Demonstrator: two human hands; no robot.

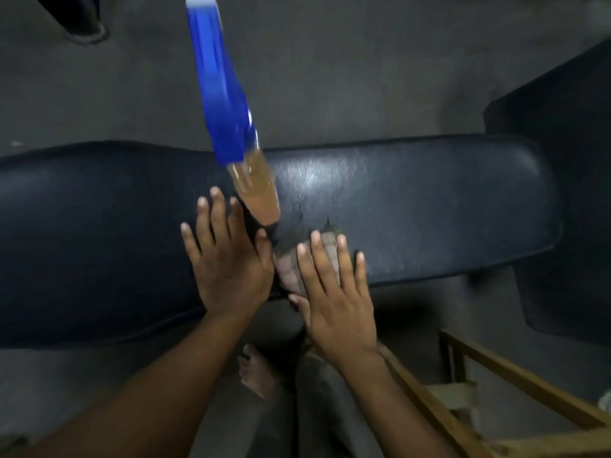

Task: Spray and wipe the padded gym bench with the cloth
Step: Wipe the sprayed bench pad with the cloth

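At lower centre, the right hand point(334, 285) lies flat, fingers spread, on the cloth point(291, 262); the left hand point(228, 259) rests wide beside it on the black worktop point(429, 206). Beyond (blurred) stands the spray bottle point(228, 104).

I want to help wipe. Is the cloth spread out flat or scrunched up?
Scrunched up. The cloth sits bunched on the bench, partly under the right hand. Its full shape is hidden.
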